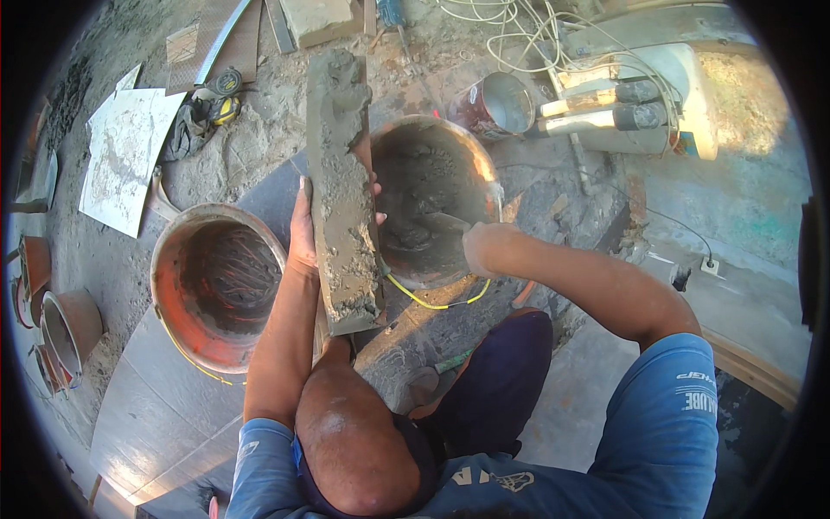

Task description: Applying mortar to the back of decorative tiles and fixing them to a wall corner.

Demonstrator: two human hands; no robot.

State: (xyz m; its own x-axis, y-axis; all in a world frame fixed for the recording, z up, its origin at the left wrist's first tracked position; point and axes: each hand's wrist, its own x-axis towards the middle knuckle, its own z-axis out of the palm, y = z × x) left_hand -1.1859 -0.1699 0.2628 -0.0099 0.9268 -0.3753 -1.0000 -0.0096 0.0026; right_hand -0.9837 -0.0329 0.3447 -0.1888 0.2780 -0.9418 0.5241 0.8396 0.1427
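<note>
My left hand [302, 235] supports a long, narrow strip [341, 199] coated with grey wet mortar. The thumb lies along its left edge, and fingertips show at the right edge; the palm is hidden underneath. My right hand [489, 249] is closed round a trowel, its handle covered by the fist. The trowel's blade [443, 222] reaches into the mortar in a round bucket [477, 164] with a yellow-covered handle. To the left of my left forearm stands a second, orange bucket [173, 298], with mortar smeared over its bottom and walls.
A paint can [493, 108] stands beyond the right bucket. White cable [536, 39] lies tangled near a pale container [692, 95] and tools. At left are a white board [130, 151], a tape measure [226, 111] and more buckets [73, 324]. Dark tile [164, 415] lies below.
</note>
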